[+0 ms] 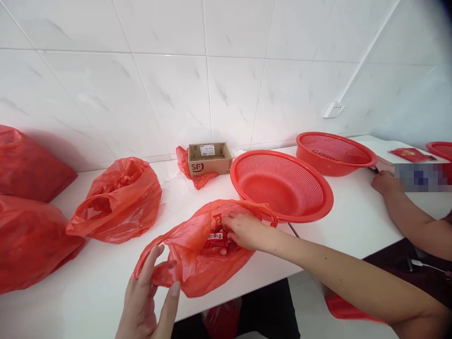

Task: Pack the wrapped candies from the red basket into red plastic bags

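Note:
A red plastic bag (pixel 190 254) lies open on the white counter (pixel 88 282) in front of me. My left hand (pixel 148 301) pinches the bag's near edge between thumb and fingers. My right hand (pixel 243 230) reaches into the bag's mouth, fingers curled around small red wrapped packets (pixel 215 238) inside. A red mesh basket (pixel 282 186) stands just right of the bag, nothing in it.
Another red bag (pixel 116 202) sits left of centre, two bigger ones (pixel 28 207) at the far left. A small cardboard box (pixel 209 159) stands by the tiled wall. A second red basket (pixel 334 153) lies behind. Another person's hand (pixel 384 183) rests on the counter at right.

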### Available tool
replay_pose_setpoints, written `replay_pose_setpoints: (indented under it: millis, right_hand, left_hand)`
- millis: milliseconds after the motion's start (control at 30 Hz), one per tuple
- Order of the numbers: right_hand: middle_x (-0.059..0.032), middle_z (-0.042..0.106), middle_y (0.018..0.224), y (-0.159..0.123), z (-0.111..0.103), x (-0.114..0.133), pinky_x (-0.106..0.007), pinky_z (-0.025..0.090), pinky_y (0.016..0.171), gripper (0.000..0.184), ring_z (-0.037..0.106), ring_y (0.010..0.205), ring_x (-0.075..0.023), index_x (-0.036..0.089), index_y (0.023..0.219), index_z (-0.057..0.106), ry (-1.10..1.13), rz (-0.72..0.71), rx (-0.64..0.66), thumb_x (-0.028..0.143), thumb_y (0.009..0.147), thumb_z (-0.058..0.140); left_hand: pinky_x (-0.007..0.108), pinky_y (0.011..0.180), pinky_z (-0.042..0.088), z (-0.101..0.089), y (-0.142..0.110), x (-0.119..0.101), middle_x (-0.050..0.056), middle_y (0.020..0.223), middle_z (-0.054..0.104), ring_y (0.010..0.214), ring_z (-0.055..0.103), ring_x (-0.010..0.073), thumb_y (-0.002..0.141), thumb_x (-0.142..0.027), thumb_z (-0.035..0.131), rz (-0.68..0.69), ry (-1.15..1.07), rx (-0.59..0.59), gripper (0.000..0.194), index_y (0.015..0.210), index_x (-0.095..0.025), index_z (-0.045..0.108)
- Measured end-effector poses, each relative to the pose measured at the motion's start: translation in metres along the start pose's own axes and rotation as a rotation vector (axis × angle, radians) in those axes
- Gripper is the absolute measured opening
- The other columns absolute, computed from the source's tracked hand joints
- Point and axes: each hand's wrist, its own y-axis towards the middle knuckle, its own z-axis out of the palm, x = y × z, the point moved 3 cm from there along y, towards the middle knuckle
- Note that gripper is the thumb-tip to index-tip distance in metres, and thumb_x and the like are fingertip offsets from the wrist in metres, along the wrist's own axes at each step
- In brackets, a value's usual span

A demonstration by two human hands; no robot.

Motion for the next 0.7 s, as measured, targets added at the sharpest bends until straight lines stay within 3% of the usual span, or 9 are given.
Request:
replay_pose_setpoints:
  millis: [133, 300, 433, 567, 633, 700]
  right_hand:
    - [-0.0142, 0.058, 0.123, 0.002, 0.02, 0.006, -0.039, 0.049, 0.075, 0.062, 0.062, 0.101, -0.0323, 0.027, 0.133, 0.053, -0.117, -0.018, 0.129, 0.04, 0.075, 0.072]
    - [-0.0151, 0.066, 0.11, 0.005, 0.009, 0.001, -0.037, 0.047, 0.075, 0.037, 0.064, 0.095, -0.0286, 0.018, 0.124, 0.057, -0.173, 0.095, 0.039, 0.017, 0.088, 0.047]
    - [-0.0153, 0.069, 0.104, -0.004, -0.011, 0.005, -0.034, 0.045, 0.064, 0.046, 0.066, 0.084, -0.0278, 0.017, 0.128, 0.053, -0.189, 0.143, -0.006, 0.009, 0.082, 0.047]
    - [-0.0125, 0.066, 0.113, -0.027, -0.034, 0.013, -0.034, 0.045, 0.072, 0.046, 0.063, 0.091, -0.024, 0.018, 0.132, 0.051, -0.267, 0.032, -0.133, 0.009, 0.087, 0.046]
    - [-0.0104, 0.068, 0.106, -0.045, -0.044, 0.012, -0.035, 0.043, 0.078, 0.034, 0.061, 0.092, -0.0229, 0.019, 0.124, 0.059, -0.367, -0.058, -0.157, 0.015, 0.094, 0.044]
    - [-0.0093, 0.069, 0.092, -0.062, -0.051, 0.004, -0.038, 0.04, 0.08, 0.024, 0.058, 0.088, -0.0244, 0.018, 0.111, 0.066, -0.479, -0.099, -0.097, 0.029, 0.094, 0.053]
  left_hand:
    - [0.044, 0.106, 0.039, -0.006, 0.002, 0.001, 0.005, 0.12, 0.055, 0.098, 0.057, 0.0212, 0.082, -0.046, 0.063, -0.001, 0.021, 0.0, 0.058, 0.138, -0.035, 0.049]
    - [0.039, 0.105, 0.041, -0.01, 0.0, -0.006, 0.005, 0.106, 0.057, 0.094, 0.056, 0.0195, 0.082, -0.047, 0.063, -0.006, 0.035, -0.026, 0.062, 0.14, -0.03, 0.048]
    - [0.039, 0.102, 0.045, -0.006, -0.004, -0.008, 0.005, 0.116, 0.058, 0.095, 0.059, 0.0193, 0.082, -0.043, 0.066, 0.011, -0.069, -0.019, 0.056, 0.135, -0.032, 0.054]
    - [0.043, 0.103, 0.045, -0.013, 0.002, -0.009, -0.001, 0.088, 0.063, 0.085, 0.062, 0.018, 0.077, -0.042, 0.071, 0.026, -0.104, -0.12, 0.058, 0.133, -0.038, 0.056]
    - [0.049, 0.104, 0.043, -0.023, 0.012, -0.007, -0.003, 0.084, 0.065, 0.087, 0.065, 0.0223, 0.073, -0.045, 0.074, -0.01, -0.071, -0.14, 0.069, 0.137, -0.041, 0.05]
    - [0.054, 0.1, 0.047, -0.037, 0.025, -0.003, -0.002, 0.084, 0.069, 0.086, 0.069, 0.0276, 0.07, -0.047, 0.075, -0.007, 0.001, -0.122, 0.072, 0.137, -0.041, 0.05]
